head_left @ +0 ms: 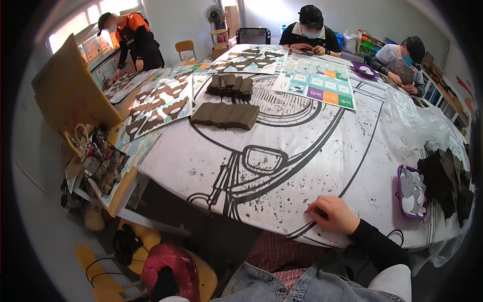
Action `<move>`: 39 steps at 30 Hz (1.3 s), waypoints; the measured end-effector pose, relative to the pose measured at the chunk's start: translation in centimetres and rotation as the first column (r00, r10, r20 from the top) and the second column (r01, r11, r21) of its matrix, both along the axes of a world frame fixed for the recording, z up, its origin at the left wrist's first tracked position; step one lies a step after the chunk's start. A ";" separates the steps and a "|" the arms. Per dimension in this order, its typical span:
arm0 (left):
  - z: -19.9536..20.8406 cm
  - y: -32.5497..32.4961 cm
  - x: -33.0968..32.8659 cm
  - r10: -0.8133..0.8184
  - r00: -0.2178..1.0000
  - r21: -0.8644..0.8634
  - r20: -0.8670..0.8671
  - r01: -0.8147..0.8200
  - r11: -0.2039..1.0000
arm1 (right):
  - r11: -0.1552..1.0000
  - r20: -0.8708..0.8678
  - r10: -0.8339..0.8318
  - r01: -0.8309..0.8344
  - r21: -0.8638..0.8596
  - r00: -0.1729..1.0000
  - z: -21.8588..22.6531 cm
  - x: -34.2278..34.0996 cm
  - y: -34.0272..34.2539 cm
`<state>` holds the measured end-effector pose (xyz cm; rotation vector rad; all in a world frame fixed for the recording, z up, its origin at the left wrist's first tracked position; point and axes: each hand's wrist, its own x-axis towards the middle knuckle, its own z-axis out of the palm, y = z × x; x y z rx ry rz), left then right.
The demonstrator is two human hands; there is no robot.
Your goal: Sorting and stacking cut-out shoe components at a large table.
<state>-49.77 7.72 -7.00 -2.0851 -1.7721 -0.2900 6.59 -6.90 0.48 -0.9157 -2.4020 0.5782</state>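
Observation:
My right hand (334,214) rests on the near edge of the table, its fingers loosely curled with nothing showing in them. Under it lies a white table cover (302,176) with black line drawing and dark flecks. To the right of that hand sits a purple basket (399,194) of grey and white oval pieces (413,191). At the lower left my left arm, in a black sleeve (165,284), reaches down to a glossy red thing (173,259) on a yellow chair. My left hand itself is hidden there.
Stacks of dark brown pieces (225,116) stand on the table, with sheets of brown cut-outs (158,103) beyond. Dark pieces (445,178) and clear plastic (415,118) lie at right. Three people work around the far side. A cardboard sheet (75,85) stands at left.

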 end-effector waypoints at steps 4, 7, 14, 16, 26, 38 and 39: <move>1.0 2.5 0.2 -0.013 1.000 0.015 0.007 0.013 1.000 | 1.000 -0.004 -0.012 0.012 -0.018 1.000 -0.2 -0.3 -0.1; 2.4 3.6 -0.5 0.004 1.000 0.050 0.012 -0.004 0.999 | 1.000 0.002 0.000 0.000 -0.002 1.000 -0.1 -0.9 -0.1; 2.4 4.9 0.1 0.012 0.999 0.042 0.040 -0.014 0.999 | 1.000 -0.046 -0.019 0.019 -0.001 0.999 0.1 -0.6 -0.1; 1.8 4.9 -0.2 0.016 0.999 0.024 0.042 -0.018 1.000 | 1.000 -0.020 -0.012 0.012 0.000 1.000 0.0 -0.7 -0.2; -1.7 2.0 -1.1 0.074 0.995 -0.089 0.062 -0.069 0.994 | 1.000 -0.003 -0.026 0.026 -0.010 1.000 -0.2 -0.6 0.2; -1.3 -0.3 -1.2 0.126 0.991 -0.158 0.051 -0.116 0.981 | 1.000 -0.025 -0.022 0.022 -0.017 0.999 -0.4 -0.3 0.1; -1.3 -0.4 -1.3 0.131 0.990 -0.163 0.050 -0.122 0.979 | 1.000 -0.022 -0.023 0.023 -0.014 0.999 -0.4 -0.4 0.1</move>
